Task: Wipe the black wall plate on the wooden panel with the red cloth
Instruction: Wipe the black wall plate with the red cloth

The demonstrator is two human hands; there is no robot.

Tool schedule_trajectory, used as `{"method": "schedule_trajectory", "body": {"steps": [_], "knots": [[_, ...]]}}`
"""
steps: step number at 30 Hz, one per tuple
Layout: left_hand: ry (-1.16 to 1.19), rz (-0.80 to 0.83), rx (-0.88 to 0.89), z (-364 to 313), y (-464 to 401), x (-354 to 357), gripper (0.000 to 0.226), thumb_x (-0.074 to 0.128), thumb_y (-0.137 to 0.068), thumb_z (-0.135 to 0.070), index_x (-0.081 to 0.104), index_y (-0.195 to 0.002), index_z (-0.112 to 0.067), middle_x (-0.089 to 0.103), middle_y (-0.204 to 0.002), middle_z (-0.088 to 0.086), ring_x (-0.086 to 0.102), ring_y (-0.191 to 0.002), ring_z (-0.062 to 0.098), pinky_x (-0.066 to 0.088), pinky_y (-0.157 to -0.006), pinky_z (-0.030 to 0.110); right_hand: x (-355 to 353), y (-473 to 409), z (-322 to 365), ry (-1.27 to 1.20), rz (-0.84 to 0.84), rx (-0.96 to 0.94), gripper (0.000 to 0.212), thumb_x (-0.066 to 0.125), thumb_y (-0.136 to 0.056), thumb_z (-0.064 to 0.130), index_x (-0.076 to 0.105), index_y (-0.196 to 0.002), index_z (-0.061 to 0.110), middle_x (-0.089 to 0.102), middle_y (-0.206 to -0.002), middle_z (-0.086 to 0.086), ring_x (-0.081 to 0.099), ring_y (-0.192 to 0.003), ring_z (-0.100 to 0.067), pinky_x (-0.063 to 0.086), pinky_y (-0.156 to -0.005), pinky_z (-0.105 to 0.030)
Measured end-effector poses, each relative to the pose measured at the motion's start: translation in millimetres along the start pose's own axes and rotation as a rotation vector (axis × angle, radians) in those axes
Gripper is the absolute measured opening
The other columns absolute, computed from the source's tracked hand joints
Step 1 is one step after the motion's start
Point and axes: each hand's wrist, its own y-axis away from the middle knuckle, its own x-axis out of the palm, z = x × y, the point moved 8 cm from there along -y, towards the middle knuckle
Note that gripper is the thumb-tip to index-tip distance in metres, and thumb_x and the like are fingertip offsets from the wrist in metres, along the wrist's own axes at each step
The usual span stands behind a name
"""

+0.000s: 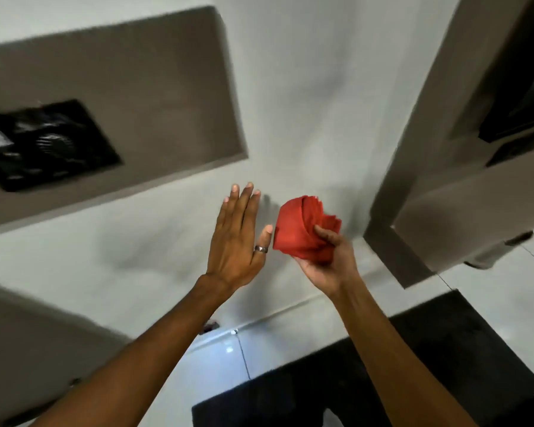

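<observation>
The glossy black wall plate (43, 144) sits at the far left, set in a grey-brown wooden panel (154, 97) on the white wall. My right hand (324, 257) is raised in the middle of the view and grips a folded red cloth (302, 231), which is well to the right of the plate and apart from the panel. My left hand (239, 238) is held flat beside the cloth, fingers straight, a ring on the thumb, with nothing in it. The picture is blurred by motion.
A second grey-brown panel or door frame (438, 167) stands at the right with dark fittings (518, 118) on it. Below are a glossy white tiled floor (225, 352) and a black mat (367, 377).
</observation>
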Motion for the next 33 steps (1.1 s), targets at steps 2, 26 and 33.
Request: {"method": "schedule_trajectory", "body": {"steps": [2, 26, 33], "knots": [[-0.039, -0.108, 0.057, 15, 1, -56, 0.065, 0.037, -0.107, -0.041, 0.025, -0.159, -0.004, 0.020, -0.168, 0.013, 0.007, -0.158, 0.029, 0.010, -0.130, 0.047, 57, 6, -22, 0.024, 0.116, -0.045, 0.043, 0.060, -0.093, 0.012, 0.066, -0.135, 0.012, 0.061, -0.147, -0.019, 0.056, -0.140, -0.037, 0.043, -0.119, -0.057], [-0.441, -0.640, 0.053, 194, 12, -345, 0.053, 0.044, -0.102, -0.027, 0.044, -0.148, -0.001, 0.033, -0.161, 0.019, 0.012, -0.157, 0.030, 0.010, -0.129, 0.049, 332, 16, -203, 1.656, 0.167, -1.760, 0.081, 0.029, -0.107, 0.061, 0.023, -0.162, 0.001, 0.008, -0.173, -0.018, 0.007, -0.163, -0.038, 0.012, -0.132, -0.059], [-0.744, -0.689, 0.122, 209, 6, -333, 0.057, 0.035, -0.104, -0.028, 0.033, -0.156, -0.007, 0.035, -0.161, 0.017, 0.018, -0.156, 0.029, 0.007, -0.130, 0.044, 360, 8, -177, 1.557, 0.120, -2.183, 0.051, 0.043, -0.106, 0.043, 0.051, -0.149, 0.018, 0.050, -0.156, -0.017, 0.035, -0.152, -0.037, 0.025, -0.129, -0.049]]}}
